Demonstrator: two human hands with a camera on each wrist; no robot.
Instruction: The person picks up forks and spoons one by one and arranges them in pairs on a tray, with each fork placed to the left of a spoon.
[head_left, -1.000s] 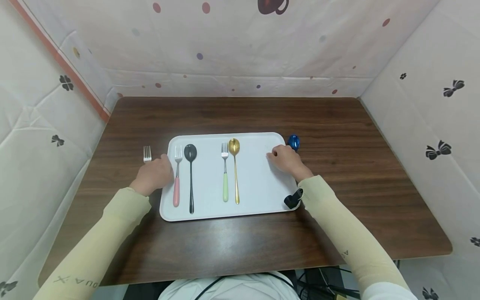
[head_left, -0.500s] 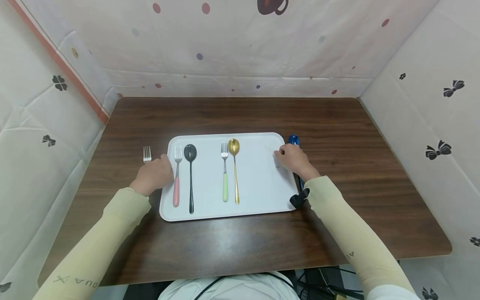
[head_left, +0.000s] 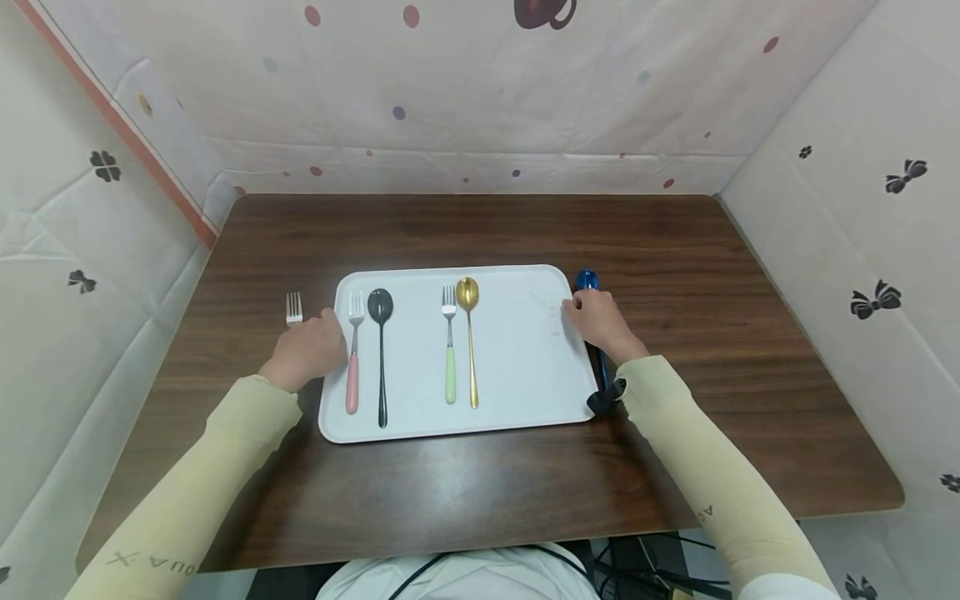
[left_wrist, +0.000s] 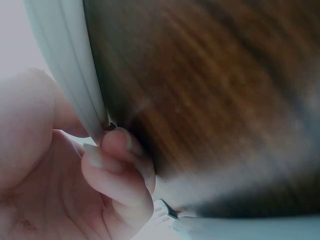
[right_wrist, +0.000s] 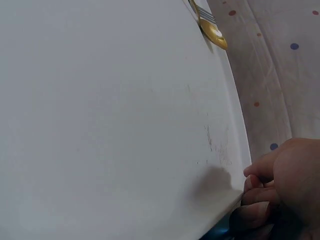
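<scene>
A white tray [head_left: 525, 375] bears a pink-handled fork [head_left: 352, 375], a black spoon [head_left: 381, 307], a green-handled fork [head_left: 451, 375] and a gold spoon [head_left: 468, 293], the cutlery lying in two pairs. At the tray's left side my left hand [head_left: 309, 346] grips the rim; the left wrist view shows thumb and fingertips pinching the tray edge [left_wrist: 70, 65]. Over at the upper right rim, my right hand [head_left: 600, 323] holds the tray between the thumb and curled fingers [right_wrist: 255, 212]. Parts of the fingers are hidden under the rim.
Left of the tray, another fork [head_left: 294, 308] lies on the brown table [head_left: 480, 492], partly covered by the left hand. A blue spoon [head_left: 587, 279] lies beyond the right rim, partly behind the right hand. Patterned sheets [head_left: 480, 92] border the table's back and sides.
My right hand has moved right, from above the tray's right part to its rim, where it takes hold. The left hand and the cutlery stay in place.
</scene>
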